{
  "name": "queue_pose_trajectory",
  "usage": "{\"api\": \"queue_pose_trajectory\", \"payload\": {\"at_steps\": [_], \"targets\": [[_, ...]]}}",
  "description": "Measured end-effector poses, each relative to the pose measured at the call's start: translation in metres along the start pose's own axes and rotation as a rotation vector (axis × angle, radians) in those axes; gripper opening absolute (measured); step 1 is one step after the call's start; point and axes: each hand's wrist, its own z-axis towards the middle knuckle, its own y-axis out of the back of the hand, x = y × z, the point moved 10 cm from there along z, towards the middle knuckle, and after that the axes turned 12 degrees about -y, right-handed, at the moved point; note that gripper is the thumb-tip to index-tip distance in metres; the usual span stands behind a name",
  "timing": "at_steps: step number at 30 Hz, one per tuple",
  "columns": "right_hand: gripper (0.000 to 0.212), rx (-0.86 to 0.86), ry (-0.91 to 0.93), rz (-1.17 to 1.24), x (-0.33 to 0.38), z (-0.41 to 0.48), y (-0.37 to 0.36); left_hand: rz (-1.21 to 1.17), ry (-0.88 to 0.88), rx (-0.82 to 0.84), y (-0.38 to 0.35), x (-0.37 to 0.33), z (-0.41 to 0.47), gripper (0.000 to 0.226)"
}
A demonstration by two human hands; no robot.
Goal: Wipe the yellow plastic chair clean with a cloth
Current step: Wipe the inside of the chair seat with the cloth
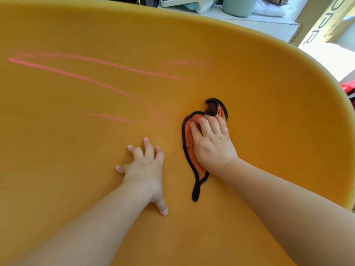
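1 chair [249, 77], 1 cloth [194, 160], 3 pink streaks [76, 75]; right hand [211, 143] grip pressing cloth flat, left hand [144, 166] splayed on seat; boxes [295, 33] behind

A cluttered home room: cardboard box [295, 33], cup [239, 5].

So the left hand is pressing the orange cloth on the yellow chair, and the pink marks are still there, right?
Not quite: the head view shows the right hand pressing the orange cloth on the yellow chair; the left hand lies bare on the seat. The pink marks are still there.
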Motion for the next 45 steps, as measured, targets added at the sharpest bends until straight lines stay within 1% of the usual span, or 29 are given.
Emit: {"api": "queue_pose_trajectory", "payload": {"at_steps": [2, 4, 6, 8, 10, 12, 15, 16, 18, 19, 20, 21, 23, 25, 27, 28, 29, 32, 34, 36, 37, 38, 40, 42, 43, 45], "targets": [[0.050, 0.077, -0.013, -0.057, 0.001, 0.003, -0.004, 0.000, -0.002, 0.001, 0.000, 0.000, 0.000, 0.174], [0.057, 0.103, -0.001, -0.082, -0.001, 0.009, -0.004, 0.011, -0.002, 0.005, 0.000, 0.000, 0.001, 0.174], [0.065, 0.092, 0.053, -0.059, -0.003, 0.014, -0.005, 0.020, 0.001, 0.008, 0.000, 0.000, 0.000, 0.174], [0.071, 0.116, 0.131, -0.044, -0.001, 0.021, -0.010, 0.022, 0.001, 0.008, 0.000, 0.000, 0.000, 0.174], [0.071, 0.145, 0.196, -0.065, 0.006, 0.024, -0.014, 0.019, 0.001, 0.008, 0.001, 0.000, -0.001, 0.174], [0.072, 0.187, 0.148, -0.085, 0.009, 0.019, -0.020, 0.012, -0.002, 0.006, 0.001, 0.000, -0.001, 0.174], [0.083, 0.256, -0.013, -0.072, 0.012, -0.013, -0.025, 0.011, -0.010, -0.005, 0.001, 0.000, -0.002, 0.174], [0.086, 0.287, -0.025, -0.073, 0.015, -0.027, -0.026, 0.013, -0.013, -0.007, 0.001, 0.000, -0.003, 0.174], [0.089, 0.327, 0.018, -0.119, 0.012, -0.035, -0.031, 0.012, -0.019, -0.011, 0.001, 0.000, -0.003, 0.174], [0.089, 0.310, 0.043, -0.175, 0.002, -0.022, -0.029, 0.014, -0.021, -0.012, 0.001, 0.000, -0.003, 0.174], [0.089, 0.258, 0.045, -0.243, -0.013, 0.000, -0.021, 0.016, -0.025, -0.014, 0.000, 0.000, -0.003, 0.174], [0.088, 0.173, 0.024, -0.300, -0.028, 0.030, -0.008, 0.016, -0.029, -0.018, 0.000, 0.000, -0.003, 0.174], [0.086, -0.001, -0.084, -0.330, -0.058, 0.089, 0.027, 0.013, -0.035, -0.031, 0.000, 0.001, -0.002, 0.174], [0.084, -0.094, -0.185, -0.266, -0.064, 0.120, 0.050, 0.009, -0.040, -0.023, -0.001, 0.000, -0.001, 0.173], [0.082, -0.125, -0.243, -0.148, -0.045, 0.122, 0.046, 0.019, -0.035, -0.007, -0.003, 0.000, -0.001, 0.172], [0.081, -0.114, -0.228, -0.097, -0.029, 0.115, 0.035, 0.024, -0.033, -0.006, -0.003, 0.000, -0.001, 0.173], [0.079, -0.081, -0.173, -0.066, -0.010, 0.104, 0.020, 0.025, -0.033, -0.007, -0.003, 0.000, 0.000, 0.173], [0.073, 0.087, 0.078, 0.009, 0.053, 0.048, -0.024, 0.014, -0.029, -0.007, -0.003, 0.000, 0.000, 0.172], [0.072, 0.181, 0.272, 0.039, 0.079, 0.001, -0.037, 0.007, -0.021, -0.005, -0.003, 0.000, -0.001, 0.167], [0.073, 0.226, 0.430, -0.042, 0.070, -0.020, -0.038, 0.008, -0.019, -0.001, -0.002, 0.000, -0.002, 0.167], [0.075, 0.204, 0.450, -0.110, 0.050, -0.009, -0.033, 0.008, -0.019, 0.003, -0.002, -0.001, -0.003, 0.170], [0.077, 0.141, 0.410, -0.184, 0.025, 0.013, -0.022, 0.006, -0.019, 0.004, -0.002, -0.001, -0.003, 0.171], [0.078, -0.021, 0.202, -0.330, -0.029, 0.074, 0.010, 0.004, -0.023, 0.000, -0.002, 0.000, -0.004, 0.172], [0.079, -0.116, 0.048, -0.417, -0.057, 0.119, 0.041, -0.005, -0.029, -0.007, -0.001, 0.000, -0.004, 0.171], [0.079, -0.147, -0.008, -0.394, -0.055, 0.131, 0.052, -0.010, -0.031, -0.011, -0.001, 0.000, -0.003, 0.171], [0.081, -0.179, -0.143, -0.243, -0.038, 0.136, 0.057, -0.008, -0.031, -0.010, -0.001, 0.000, -0.003, 0.172]]}}
